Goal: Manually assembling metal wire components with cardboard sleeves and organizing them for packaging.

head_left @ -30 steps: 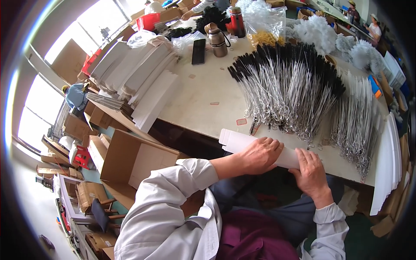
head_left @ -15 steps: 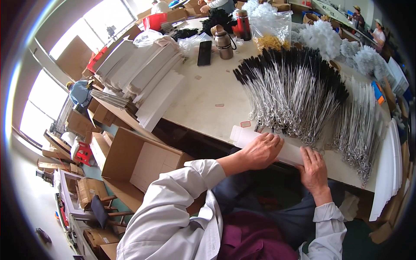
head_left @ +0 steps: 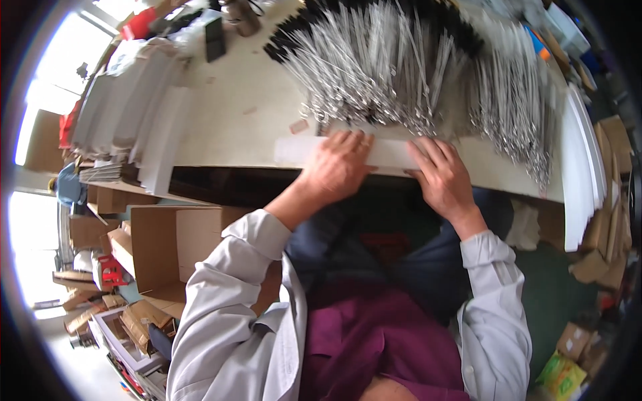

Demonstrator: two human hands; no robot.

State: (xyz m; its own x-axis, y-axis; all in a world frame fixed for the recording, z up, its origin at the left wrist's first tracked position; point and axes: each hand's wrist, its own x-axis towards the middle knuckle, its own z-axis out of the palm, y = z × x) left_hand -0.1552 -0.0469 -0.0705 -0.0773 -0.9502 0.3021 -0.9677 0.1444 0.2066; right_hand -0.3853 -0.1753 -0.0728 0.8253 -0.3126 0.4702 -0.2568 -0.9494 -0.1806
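Observation:
A long, narrow white carton (head_left: pixel 394 155) lies along the near edge of the table. My left hand (head_left: pixel 338 164) grips its middle from above, the fingers bent over it. Nearer its right end, my right hand (head_left: pixel 443 175) holds it, fingers on top and thumb at the near side. My palms hide part of the carton. Just beyond it rests a thick heap of wire-handled brushes (head_left: pixel 374 73) with black bristles at the far end and looped wire ends toward me. Another bundle of wire-handled brushes (head_left: pixel 513 100), with pale tops, lies to its right.
Flat white cartons (head_left: pixel 127 93) are stacked at the table's left, and more white cartons (head_left: pixel 580 167) stand at the right edge. A phone (head_left: pixel 215 40) and a metal flask (head_left: pixel 241 17) are at the back. An open cardboard box (head_left: pixel 154 247) stands below left.
My view has tilted down and turned, so the table appears higher and more level. Both hands stay on the white carton, with the right hand's fingers slightly more spread.

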